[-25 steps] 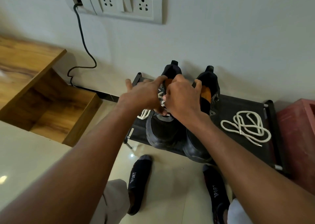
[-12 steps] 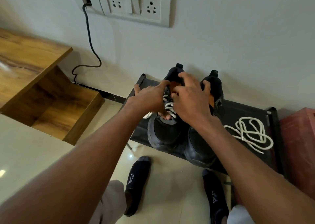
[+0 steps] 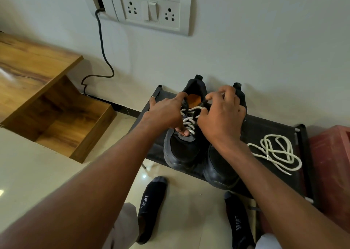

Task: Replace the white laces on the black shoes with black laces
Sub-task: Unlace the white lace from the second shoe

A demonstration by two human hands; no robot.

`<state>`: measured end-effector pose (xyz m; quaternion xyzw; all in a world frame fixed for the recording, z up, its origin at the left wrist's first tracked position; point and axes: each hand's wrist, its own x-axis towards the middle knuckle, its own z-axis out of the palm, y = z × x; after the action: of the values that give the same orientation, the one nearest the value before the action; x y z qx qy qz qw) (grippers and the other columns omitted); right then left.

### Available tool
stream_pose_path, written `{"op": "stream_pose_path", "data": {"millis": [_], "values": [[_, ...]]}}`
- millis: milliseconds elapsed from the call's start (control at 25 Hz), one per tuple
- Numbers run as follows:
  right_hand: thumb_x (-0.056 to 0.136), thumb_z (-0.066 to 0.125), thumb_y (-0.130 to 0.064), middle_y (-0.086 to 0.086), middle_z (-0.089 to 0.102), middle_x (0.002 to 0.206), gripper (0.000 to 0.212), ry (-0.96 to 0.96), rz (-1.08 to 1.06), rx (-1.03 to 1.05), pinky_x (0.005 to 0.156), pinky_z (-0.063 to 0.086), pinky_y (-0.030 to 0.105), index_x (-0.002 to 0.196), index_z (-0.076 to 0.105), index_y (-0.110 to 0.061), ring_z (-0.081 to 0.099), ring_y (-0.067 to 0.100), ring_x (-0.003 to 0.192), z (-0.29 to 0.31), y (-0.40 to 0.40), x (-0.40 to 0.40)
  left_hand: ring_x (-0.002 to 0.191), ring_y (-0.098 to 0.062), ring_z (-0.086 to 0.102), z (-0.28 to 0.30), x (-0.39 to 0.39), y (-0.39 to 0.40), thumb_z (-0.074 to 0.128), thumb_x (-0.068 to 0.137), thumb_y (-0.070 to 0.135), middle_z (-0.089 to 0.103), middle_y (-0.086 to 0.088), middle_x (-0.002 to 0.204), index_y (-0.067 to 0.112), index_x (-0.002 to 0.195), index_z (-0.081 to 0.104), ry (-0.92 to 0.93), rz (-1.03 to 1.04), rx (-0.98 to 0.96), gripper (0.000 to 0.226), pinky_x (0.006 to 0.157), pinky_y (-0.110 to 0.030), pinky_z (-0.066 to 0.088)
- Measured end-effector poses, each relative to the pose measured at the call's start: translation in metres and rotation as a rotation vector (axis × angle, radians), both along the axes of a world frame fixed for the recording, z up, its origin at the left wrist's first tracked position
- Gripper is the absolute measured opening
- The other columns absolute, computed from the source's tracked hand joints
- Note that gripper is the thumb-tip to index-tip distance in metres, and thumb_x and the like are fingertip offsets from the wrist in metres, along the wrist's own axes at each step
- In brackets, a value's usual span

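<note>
White lace point(image 3: 188, 121) is threaded through the left shoe point(image 3: 181, 144), which stands on a low black rack point(image 3: 265, 131) against the wall, touching the right shoe point(image 3: 221, 165) beside it. The left hand point(image 3: 166, 114) rests on the near side of that shoe, its fingers curled toward the eyelets and its thumb tip under the lowest crossings; it seems to be grasping the lace there, though the grip itself is partly hidden. The right hand point(image 3: 221, 120) pinches a strand near the top of the lacing, its other fingers bent over the right shoe's collar.

A hard tug could likely drag the shoe forward, since both toes overhang the rack's front edge, and it might tip to the floor. Pulling one strand alone may jam the crossings lower down, and the lace tip could catch in an eyelet.

A loose white lace point(image 3: 274, 152) lies coiled on the rack to the right, apart from the shoes, so the right shoe appears already stripped. No black laces are in view. Just right of the rack stands a red crate point(image 3: 331, 163). Two feet in dark socks point(image 3: 151, 207) stand on the pale tiles below. A wooden shelf point(image 3: 47, 101) sits to the left, well apart, and a dark cable point(image 3: 103, 55) hangs from the wall socket plate point(image 3: 151, 12). Nothing blocks the hands except each other, crowded over one narrow tongue.
</note>
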<state>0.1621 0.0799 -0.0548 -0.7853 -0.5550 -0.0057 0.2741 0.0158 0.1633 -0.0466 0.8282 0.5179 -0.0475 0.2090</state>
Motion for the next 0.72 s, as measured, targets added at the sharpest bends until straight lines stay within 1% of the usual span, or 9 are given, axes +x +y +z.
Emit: {"op": "stream_pose_path", "data": {"millis": [80, 160, 240, 360, 440, 520, 600, 680, 720], "values": [[0.092, 0.069, -0.029, 0.001, 0.034, 0.160, 0.030, -0.111, 0.132, -0.063, 0.116, 0.026, 0.063, 0.122, 0.070, -0.024, 0.031, 0.028, 0.149, -0.002, 0.004, 0.007, 0.129, -0.032, 0.057, 0.000, 0.001, 0.000, 0.095, 0.069, 0.043, 0.067, -0.003, 0.131, 0.036, 0.155, 0.018, -0.006, -0.001, -0.011, 0.116, 0.120, -0.067, 0.014], [0.095, 0.069, -0.030, -0.004, 0.030, 0.165, 0.021, -0.156, 0.239, -0.129, 0.118, 0.020, 0.069, 0.115, 0.075, -0.027, 0.024, 0.025, 0.154, -0.003, 0.010, 0.004, 0.127, -0.032, 0.057, 0.000, 0.004, -0.001, 0.095, 0.068, 0.043, 0.068, -0.003, 0.129, 0.034, 0.155, 0.019, 0.000, -0.007, -0.006, 0.116, 0.119, -0.066, 0.016], [0.094, 0.072, -0.027, -0.007, 0.037, 0.162, 0.013, -0.111, 0.260, -0.169, 0.118, 0.017, 0.068, 0.105, 0.079, -0.029, 0.027, 0.023, 0.152, -0.008, 0.014, -0.007, 0.125, -0.031, 0.058, -0.001, 0.005, -0.001, 0.095, 0.068, 0.040, 0.067, -0.002, 0.129, 0.032, 0.154, 0.020, 0.009, -0.007, -0.001, 0.115, 0.119, -0.066, 0.017], [0.086, 0.076, -0.015, -0.007, 0.057, 0.136, 0.014, 0.000, 0.157, -0.044, 0.116, 0.022, 0.061, 0.088, 0.081, -0.028, 0.049, 0.021, 0.129, -0.005, 0.019, -0.015, 0.120, -0.034, 0.061, -0.005, 0.003, 0.001, 0.097, 0.063, 0.045, 0.068, -0.002, 0.127, 0.037, 0.150, 0.022, -0.010, 0.026, -0.009, 0.115, 0.118, -0.066, 0.017], [0.086, 0.072, -0.013, -0.005, 0.057, 0.115, 0.014, 0.116, -0.006, 0.089, 0.108, 0.036, 0.058, 0.080, 0.078, -0.024, 0.054, 0.019, 0.106, 0.005, 0.018, -0.013, 0.122, -0.034, 0.061, -0.006, 0.000, 0.002, 0.097, 0.061, 0.048, 0.068, -0.004, 0.128, 0.039, 0.151, 0.022, -0.021, 0.033, -0.018, 0.117, 0.118, -0.066, 0.016], [0.090, 0.069, -0.015, -0.005, 0.052, 0.108, 0.015, 0.215, -0.147, 0.180, 0.098, 0.045, 0.056, 0.079, 0.075, -0.022, 0.053, 0.019, 0.097, 0.014, 0.011, -0.008, 0.127, -0.034, 0.058, -0.005, -0.001, 0.001, 0.096, 0.064, 0.047, 0.067, -0.004, 0.133, 0.039, 0.154, 0.019, -0.038, 0.030, -0.028, 0.119, 0.119, -0.067, 0.015], [0.091, 0.068, -0.018, -0.002, 0.051, 0.119, 0.008, 0.159, -0.142, 0.143, 0.099, 0.046, 0.057, 0.093, 0.074, -0.023, 0.053, 0.023, 0.111, 0.015, 0.003, -0.002, 0.131, -0.034, 0.055, -0.003, -0.002, 0.001, 0.095, 0.066, 0.045, 0.064, -0.006, 0.138, 0.039, 0.156, 0.016, -0.037, 0.023, -0.040, 0.120, 0.120, -0.068, 0.014], [0.090, 0.068, -0.022, 0.003, 0.045, 0.146, 0.028, -0.026, -0.012, 0.040, 0.106, 0.040, 0.060, 0.118, 0.069, -0.023, 0.043, 0.028, 0.138, 0.011, -0.001, 0.004, 0.133, -0.034, 0.053, 0.001, -0.001, 0.002, 0.095, 0.067, 0.044, 0.063, -0.006, 0.139, 0.037, 0.156, 0.016, -0.019, 0.009, -0.044, 0.119, 0.120, -0.068, 0.014], [0.091, 0.069, -0.024, 0.002, 0.038, 0.157, 0.032, -0.100, 0.079, -0.007, 0.111, 0.035, 0.062, 0.122, 0.068, -0.023, 0.034, 0.028, 0.148, 0.008, 0.001, 0.004, 0.133, -0.034, 0.053, 0.003, 0.000, 0.001, 0.096, 0.067, 0.044, 0.063, -0.005, 0.139, 0.037, 0.155, 0.017, -0.014, 0.002, -0.051, 0.118, 0.120, -0.068, 0.014]]}}
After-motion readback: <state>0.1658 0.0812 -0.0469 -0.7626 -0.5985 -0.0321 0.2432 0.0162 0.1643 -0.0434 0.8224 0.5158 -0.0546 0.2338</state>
